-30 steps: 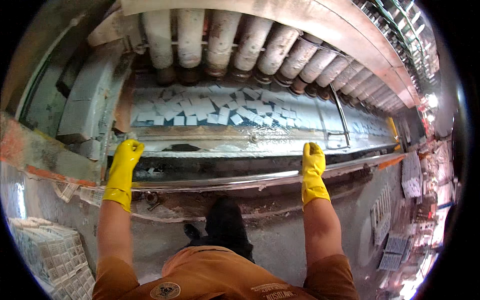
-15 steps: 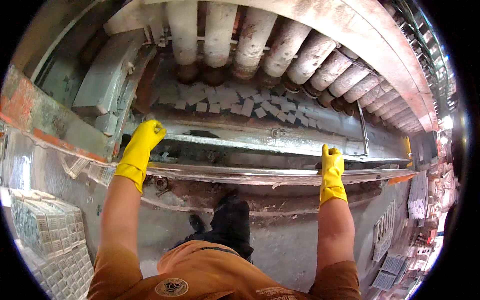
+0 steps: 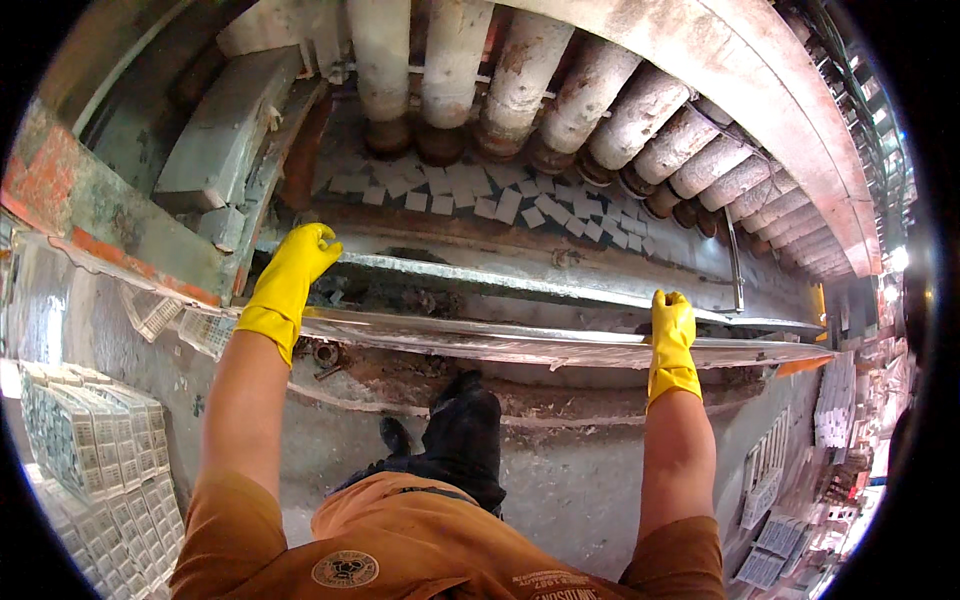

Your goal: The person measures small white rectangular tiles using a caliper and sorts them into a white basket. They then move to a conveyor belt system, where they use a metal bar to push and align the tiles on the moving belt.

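My left hand [image 3: 292, 278], in a yellow rubber glove, has its fingers curled at the left end of a long metal strip [image 3: 480, 279]. Farther right, my right hand [image 3: 672, 332], gloved alike, is closed in a fist at the same strip. Both hands seem to grip its edge, though the fingers hide the contact. The strip runs across the front of a wet trough, and a dark gap with debris [image 3: 430, 300] shows below it. Beyond lie many small pale square pieces [image 3: 508, 207], scattered on the bed.
Thick whitish cylinders [image 3: 508, 90] stand in a row under a curved beam [image 3: 690, 40]. A shiny front rail [image 3: 480, 330] crosses before me. Grey blocks [image 3: 225, 130] sit at the left; stacked pale crates [image 3: 95, 430] stand lower left, and slatted panels [image 3: 780, 545] lie lower right.
The gap between the strip and the front rail looks wider, and more debris shows in it. Both hands stay closed at the strip; the whole view has shifted slightly.
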A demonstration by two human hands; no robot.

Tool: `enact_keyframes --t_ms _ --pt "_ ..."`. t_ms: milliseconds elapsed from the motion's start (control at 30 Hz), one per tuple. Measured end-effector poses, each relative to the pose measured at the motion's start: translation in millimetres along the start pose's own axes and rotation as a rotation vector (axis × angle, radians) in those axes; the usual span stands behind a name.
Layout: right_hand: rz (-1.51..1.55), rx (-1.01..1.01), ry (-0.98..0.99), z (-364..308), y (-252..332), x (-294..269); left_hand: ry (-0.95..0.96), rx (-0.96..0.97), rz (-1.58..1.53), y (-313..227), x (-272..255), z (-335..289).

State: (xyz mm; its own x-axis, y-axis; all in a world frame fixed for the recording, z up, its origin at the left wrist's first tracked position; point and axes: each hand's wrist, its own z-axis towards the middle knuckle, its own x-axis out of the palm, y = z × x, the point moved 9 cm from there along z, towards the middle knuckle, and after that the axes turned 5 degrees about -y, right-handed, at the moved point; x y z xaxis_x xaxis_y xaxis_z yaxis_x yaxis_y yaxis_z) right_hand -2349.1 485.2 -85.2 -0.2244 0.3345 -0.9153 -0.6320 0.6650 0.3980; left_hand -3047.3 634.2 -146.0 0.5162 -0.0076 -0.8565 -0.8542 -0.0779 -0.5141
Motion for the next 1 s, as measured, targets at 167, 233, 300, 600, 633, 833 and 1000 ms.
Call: enact_keyframes --t_ms 167,233,300,600,633,833,1000 --pt "-0.032 -0.094 -0.062 15 -6 3 0.007 -0.017 -0.016 -7 -3 7" --pt "0.032 -0.011 -0.002 28 -11 12 0.023 -0.028 -0.031 -5 -3 17" --pt "0.032 -0.015 -0.031 27 10 9 0.034 -0.043 -0.041 -3 -5 27" --pt "-0.084 -0.125 -0.075 50 59 6 -0.022 0.009 0.005 -6 -5 69" --pt "-0.104 -0.124 -0.074 51 65 8 -0.014 -0.004 -0.01 -1 -4 73" --pt "-0.181 -0.153 -0.035 76 69 21 0.04 -0.049 -0.085 -11 3 96" --pt "-0.181 -0.139 -0.004 88 86 25 0.092 -0.083 -0.095 -5 9 117"
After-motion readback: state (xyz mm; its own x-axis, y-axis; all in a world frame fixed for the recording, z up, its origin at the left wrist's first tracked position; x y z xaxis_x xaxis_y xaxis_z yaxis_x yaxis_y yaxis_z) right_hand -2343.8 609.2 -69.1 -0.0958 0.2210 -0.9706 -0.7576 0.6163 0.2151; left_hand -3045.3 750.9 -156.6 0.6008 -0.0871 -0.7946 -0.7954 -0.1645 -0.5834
